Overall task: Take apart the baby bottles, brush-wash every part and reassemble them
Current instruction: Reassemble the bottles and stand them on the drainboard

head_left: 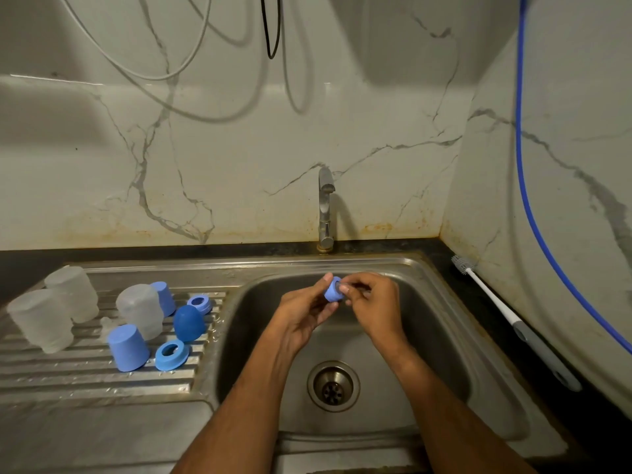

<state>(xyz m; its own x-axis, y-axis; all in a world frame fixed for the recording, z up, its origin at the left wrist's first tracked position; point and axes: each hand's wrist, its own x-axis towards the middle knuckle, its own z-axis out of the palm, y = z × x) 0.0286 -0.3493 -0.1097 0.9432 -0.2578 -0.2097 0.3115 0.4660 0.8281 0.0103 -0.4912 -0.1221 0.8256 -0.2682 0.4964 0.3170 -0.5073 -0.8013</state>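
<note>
Marble wall tiles [239, 148] stood behind a steel sink [444, 302], and a tap [325, 206] rose at the back of it with no water running. You held both hands over the sink bowl, above the drain [333, 385]. Your left hand [304, 313] gripped a small blue bottle ring [332, 289], with the thumb and fingers curled round its sides. Your right hand [374, 301] met it from the other side, and its fingertips [345, 288] pinched at the ring's open end. You could not tell from here what, if anything, they were pinching inside it.

On the ridged draining board [85, 374] to your left, the other bottle parts stood close together. Two cloudy bottle bodies [56, 309] stood upside down at the far left, touching each other. A third cloudy body [140, 311] stood near the middle, with a blue cap [163, 297] just behind it. Another blue cap [128, 347] stood upside down in front. A dark blue egg-shaped piece [188, 323] sat beside them. Two more blue rings lay flat, one near you [172, 354] and one farther back [199, 302].

On the dark counter to your right, a bottle brush [506, 313] lay against the wall, its bristles pointing away from you. A blue hose [526, 186] hung down that wall.
</note>
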